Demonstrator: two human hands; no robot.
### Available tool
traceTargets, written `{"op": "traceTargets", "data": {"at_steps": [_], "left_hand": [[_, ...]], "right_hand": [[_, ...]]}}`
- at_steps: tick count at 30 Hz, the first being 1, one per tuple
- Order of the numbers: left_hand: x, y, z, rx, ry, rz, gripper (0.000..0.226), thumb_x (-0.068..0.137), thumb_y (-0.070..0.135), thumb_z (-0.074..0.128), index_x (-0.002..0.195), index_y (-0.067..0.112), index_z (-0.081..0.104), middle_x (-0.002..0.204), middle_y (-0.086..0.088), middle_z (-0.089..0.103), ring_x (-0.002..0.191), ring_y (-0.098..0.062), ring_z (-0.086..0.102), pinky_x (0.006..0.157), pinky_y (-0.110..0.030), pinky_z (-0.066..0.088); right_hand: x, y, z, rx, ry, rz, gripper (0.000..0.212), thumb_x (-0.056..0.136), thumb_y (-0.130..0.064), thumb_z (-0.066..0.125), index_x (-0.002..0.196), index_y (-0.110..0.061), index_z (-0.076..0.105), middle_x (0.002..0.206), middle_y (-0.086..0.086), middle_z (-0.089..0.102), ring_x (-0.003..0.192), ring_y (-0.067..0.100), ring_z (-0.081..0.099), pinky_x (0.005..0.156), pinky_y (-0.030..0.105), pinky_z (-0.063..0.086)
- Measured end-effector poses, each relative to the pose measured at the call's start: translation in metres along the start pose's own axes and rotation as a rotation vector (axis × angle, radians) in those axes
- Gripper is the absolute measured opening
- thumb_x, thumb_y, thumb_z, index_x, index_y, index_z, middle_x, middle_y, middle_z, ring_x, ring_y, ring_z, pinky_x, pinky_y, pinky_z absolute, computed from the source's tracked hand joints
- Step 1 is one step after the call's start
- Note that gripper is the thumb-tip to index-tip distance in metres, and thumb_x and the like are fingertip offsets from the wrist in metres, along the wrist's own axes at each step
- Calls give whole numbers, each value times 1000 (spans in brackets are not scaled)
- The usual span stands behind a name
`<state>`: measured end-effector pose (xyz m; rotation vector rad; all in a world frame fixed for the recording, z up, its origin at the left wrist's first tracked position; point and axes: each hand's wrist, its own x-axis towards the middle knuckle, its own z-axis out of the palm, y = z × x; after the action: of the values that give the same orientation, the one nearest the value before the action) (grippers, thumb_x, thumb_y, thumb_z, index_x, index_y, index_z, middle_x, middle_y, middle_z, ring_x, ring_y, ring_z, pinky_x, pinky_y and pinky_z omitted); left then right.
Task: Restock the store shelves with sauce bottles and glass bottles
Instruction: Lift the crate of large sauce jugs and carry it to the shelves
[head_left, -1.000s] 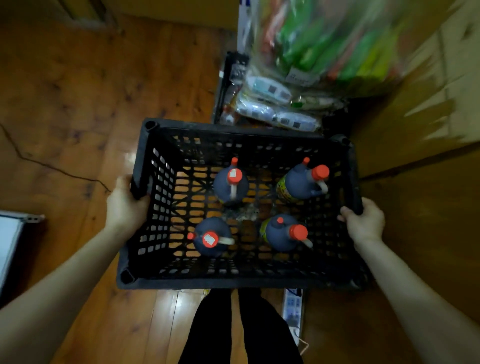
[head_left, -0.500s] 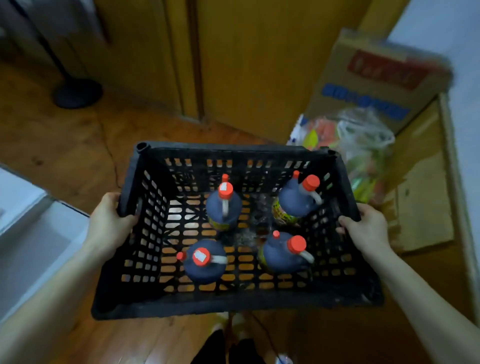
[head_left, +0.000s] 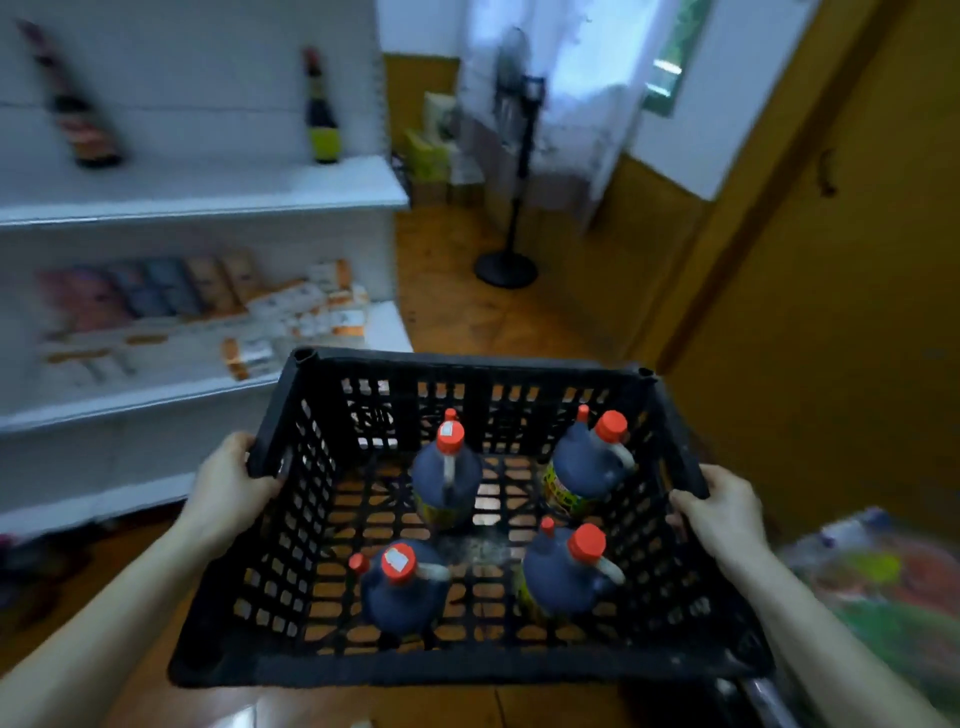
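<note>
Fingers (head_left: 691, 504) of left hand (head_left: 228, 483), right hand (head_left: 722, 512) grip crate (head_left: 467, 670) | 4 red-capped sauce bottles (head_left: 447, 478) inside (labels unreadable)

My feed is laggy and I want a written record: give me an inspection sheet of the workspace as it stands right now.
Surface: white store shelves on the left; wooden floor.
Job's things: black plastic crate holding four upright sauce bottles with red caps; two glass bottles standing on the upper shelf, blurred.
Clutter: boxed goods on the middle shelf; plastic bag at lower right.
Grippers: left hand grips the crate's left rim; right hand grips its right rim.
Cables: nothing seen.
Surroundings: pedestal fan, curtained window, yellow wall.
</note>
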<state>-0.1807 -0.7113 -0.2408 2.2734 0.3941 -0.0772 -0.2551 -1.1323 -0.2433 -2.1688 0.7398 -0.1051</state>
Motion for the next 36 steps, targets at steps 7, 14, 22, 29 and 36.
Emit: {"op": "traceTargets", "data": {"at_steps": [7, 14, 22, 29, 36], "left_hand": [[-49, -101, -95, -70, 246, -243, 37, 78, -2, 64, 112, 2, 51, 105, -21, 61, 92, -33, 57, 72, -36, 43], [-92, -210, -200, -88, 456, -465, 35, 81, -1, 61, 113, 2, 49, 94, -12, 56, 81, -26, 52, 63, -35, 41], [-126, -317, -306, -80, 630, -692, 35, 79, -4, 62, 112, -1, 49, 79, -7, 51, 65, -20, 48, 57, -33, 39], [-143, -404, -353, -220, 803, -911, 36, 78, -4, 63, 111, 0, 49, 95, -16, 57, 83, -29, 53, 71, -39, 45], [-138, -473, -381, -324, 955, -1127, 35, 81, -2, 62, 112, 2, 47, 93, -9, 52, 83, -25, 51, 69, -36, 43]], "right_hand": [[-3, -101, 105, -129, -224, -244, 13, 85, -2, 60, 91, -13, 58, 73, 5, 66, 59, 15, 66, 58, 34, 54], [-59, -199, 257, -204, -447, -458, 13, 77, -2, 64, 78, -14, 61, 61, 7, 67, 61, 26, 66, 62, 41, 54], [-157, -290, 417, -192, -700, -575, 11, 77, 1, 63, 74, -8, 59, 55, 10, 66, 60, 31, 66, 61, 39, 54], [-233, -378, 549, -265, -888, -779, 7, 76, 3, 62, 78, -4, 62, 57, 10, 66, 61, 29, 65, 60, 38, 51], [-305, -455, 688, -333, -1064, -938, 14, 75, 3, 63, 83, -8, 63, 61, 7, 66, 55, 21, 63, 55, 35, 48]]}}
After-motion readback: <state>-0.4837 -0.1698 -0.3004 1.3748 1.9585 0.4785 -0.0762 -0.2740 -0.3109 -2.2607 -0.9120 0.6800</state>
